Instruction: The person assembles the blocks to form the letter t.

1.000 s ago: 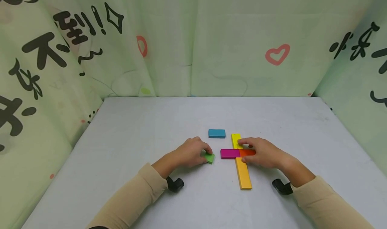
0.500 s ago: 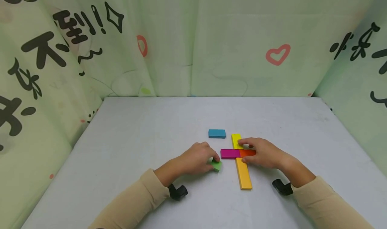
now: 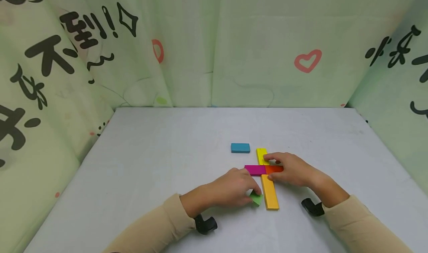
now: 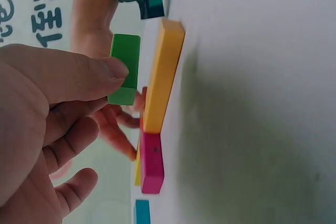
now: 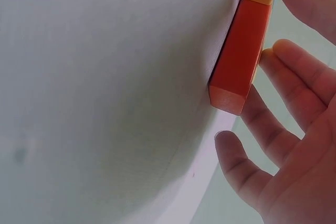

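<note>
In the head view my left hand [image 3: 230, 189] pinches a small green block [image 3: 256, 198] between thumb and fingers, just left of a long amber block [image 3: 270, 196]. The left wrist view shows this green block [image 4: 126, 61] held off the table. My right hand [image 3: 291, 168] rests over an orange-red block [image 3: 275, 169], its thumb touching the amber block and a fingertip on a yellow block [image 3: 261, 155]. A magenta block [image 3: 255, 170] lies end to end with the orange-red one, between yellow and amber; together they make a cross shape. The left hand partly covers the magenta block.
A blue block [image 3: 240, 148] lies apart, behind and left of the cross. White cloth covers the table [image 3: 167, 141]. A pale green printed curtain [image 3: 254, 41] hangs at the back and both sides. Each wrist wears a black camera mount [image 3: 205, 225].
My left hand has carried the green block to the right and nearer to me, from left of the magenta block to beside the amber block. The right hand has stayed in place.
</note>
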A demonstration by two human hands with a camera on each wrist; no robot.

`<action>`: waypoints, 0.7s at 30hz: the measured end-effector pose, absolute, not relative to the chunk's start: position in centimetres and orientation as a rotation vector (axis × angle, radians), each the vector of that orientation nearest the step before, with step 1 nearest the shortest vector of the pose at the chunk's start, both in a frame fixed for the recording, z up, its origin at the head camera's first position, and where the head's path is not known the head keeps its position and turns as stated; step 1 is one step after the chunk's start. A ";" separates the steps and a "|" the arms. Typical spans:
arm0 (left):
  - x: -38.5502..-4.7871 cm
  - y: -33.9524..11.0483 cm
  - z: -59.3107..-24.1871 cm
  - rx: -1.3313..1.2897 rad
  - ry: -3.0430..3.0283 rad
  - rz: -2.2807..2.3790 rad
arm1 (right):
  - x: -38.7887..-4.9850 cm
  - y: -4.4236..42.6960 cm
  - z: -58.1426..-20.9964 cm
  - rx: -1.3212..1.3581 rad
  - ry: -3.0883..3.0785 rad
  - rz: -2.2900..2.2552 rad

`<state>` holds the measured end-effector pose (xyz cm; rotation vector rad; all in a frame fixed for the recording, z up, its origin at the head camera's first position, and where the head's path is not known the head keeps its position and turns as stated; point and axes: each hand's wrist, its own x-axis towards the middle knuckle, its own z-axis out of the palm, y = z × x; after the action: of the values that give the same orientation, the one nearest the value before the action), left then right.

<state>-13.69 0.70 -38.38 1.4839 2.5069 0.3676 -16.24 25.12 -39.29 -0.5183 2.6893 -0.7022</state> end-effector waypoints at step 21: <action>-12.1 4.7 -39.7 1.672 2.369 0.388 | -16.4 25.4 -39.3 -0.573 2.707 -0.702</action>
<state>-12.08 4.68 -39.70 1.6718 2.3686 0.3878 -16.36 25.37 -39.34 -0.5734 2.7067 -0.7020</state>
